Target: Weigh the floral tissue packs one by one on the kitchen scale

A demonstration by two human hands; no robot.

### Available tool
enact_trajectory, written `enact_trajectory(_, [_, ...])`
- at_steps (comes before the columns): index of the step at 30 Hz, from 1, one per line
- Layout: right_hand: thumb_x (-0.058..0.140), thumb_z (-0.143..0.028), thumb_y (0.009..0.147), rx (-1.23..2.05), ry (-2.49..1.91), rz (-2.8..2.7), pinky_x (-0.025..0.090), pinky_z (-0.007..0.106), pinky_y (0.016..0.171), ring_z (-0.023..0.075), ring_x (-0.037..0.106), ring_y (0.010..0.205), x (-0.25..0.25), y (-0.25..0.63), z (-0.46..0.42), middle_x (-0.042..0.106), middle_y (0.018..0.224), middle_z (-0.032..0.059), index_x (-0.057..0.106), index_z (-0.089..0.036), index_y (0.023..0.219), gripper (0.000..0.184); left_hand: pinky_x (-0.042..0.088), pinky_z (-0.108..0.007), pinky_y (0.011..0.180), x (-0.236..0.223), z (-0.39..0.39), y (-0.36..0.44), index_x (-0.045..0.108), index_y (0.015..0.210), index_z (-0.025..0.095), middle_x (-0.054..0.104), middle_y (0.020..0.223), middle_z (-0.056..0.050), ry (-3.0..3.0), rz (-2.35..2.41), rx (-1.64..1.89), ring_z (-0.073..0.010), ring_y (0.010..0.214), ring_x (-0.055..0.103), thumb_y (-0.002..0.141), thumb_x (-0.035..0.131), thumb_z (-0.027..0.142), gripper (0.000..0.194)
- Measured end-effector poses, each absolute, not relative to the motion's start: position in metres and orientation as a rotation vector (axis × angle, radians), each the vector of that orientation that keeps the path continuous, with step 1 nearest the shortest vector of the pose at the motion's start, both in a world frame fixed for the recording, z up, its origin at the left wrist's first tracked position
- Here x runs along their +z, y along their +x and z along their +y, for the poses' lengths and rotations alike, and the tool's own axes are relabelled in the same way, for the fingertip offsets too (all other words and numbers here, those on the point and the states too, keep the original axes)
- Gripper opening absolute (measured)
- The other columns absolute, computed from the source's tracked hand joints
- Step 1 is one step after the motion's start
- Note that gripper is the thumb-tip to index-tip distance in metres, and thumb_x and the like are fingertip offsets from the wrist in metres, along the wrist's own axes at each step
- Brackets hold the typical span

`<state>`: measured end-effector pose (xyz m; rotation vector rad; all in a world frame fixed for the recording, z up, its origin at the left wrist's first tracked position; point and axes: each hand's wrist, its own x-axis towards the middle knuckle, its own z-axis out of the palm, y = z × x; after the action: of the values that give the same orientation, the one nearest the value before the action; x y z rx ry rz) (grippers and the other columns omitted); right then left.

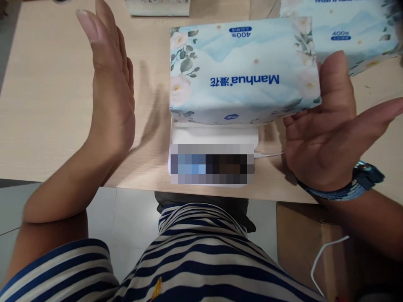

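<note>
A light blue floral tissue pack (242, 71) printed "Manhua" rests on top of a white device (214, 138) on the wooden table (47, 105). My right hand (327, 138) is open, its thumb pressed against the pack's right end and the fingers stretched out to the right. My left hand (110, 84) is raised on edge to the left of the pack, fingers straight and together, touching nothing. A clear gap lies between it and the pack.
A second tissue pack (352, 29) lies at the back right, and the edge of another (159, 7) shows at the top. A white cable (270, 155) runs right from the device. A cardboard box (302, 243) stands under the table's right side.
</note>
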<state>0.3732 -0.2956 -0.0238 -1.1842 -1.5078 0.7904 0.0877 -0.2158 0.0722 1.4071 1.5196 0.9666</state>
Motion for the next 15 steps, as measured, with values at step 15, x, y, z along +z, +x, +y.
enact_trajectory(15, [0.017, -0.092, 0.1, 0.748, -1.082, -1.48, 0.006, 0.061, 0.144, 0.026, 0.006, 0.176, -0.046, 0.41, -0.286, 0.031, 0.18, -0.021, 0.038, -0.067, 0.162, 0.07, 0.02, -0.013, 0.138, 0.063, -0.222, 0.084, -0.01, 0.179, 0.02, 0.002, 0.187, 0.02, 1.311, 1.471, 0.99, 0.004, 0.173, 0.007, 0.109, -0.014, 0.046, 0.074])
